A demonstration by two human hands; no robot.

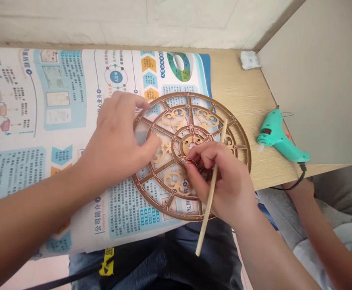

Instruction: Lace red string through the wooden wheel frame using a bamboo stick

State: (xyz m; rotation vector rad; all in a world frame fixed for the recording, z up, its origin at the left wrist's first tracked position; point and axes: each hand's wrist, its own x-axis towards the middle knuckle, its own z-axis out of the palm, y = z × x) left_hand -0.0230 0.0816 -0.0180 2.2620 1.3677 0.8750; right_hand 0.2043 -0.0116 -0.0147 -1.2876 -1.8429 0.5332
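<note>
A round brown openwork disc (242, 141) with gold scroll ornaments lies on a printed poster at the table's front edge. My left hand (118, 135) rests on the disc's left side, fingers pressed down on it and thumb near a gold ornament (161, 150). My right hand (221, 179) is closed over the disc's centre, pinching something small near the hub (190, 141). A thin wooden stick (209, 197) runs through that hand, slanting from the disc's upper right down past the table edge.
A teal glue gun (280, 141) lies on the wooden table (245, 92) at the right, its black cord hanging off the edge. A small white packet (249, 59) sits in the far corner. Another person's arm (317, 225) shows at lower right. A beige panel walls the right side.
</note>
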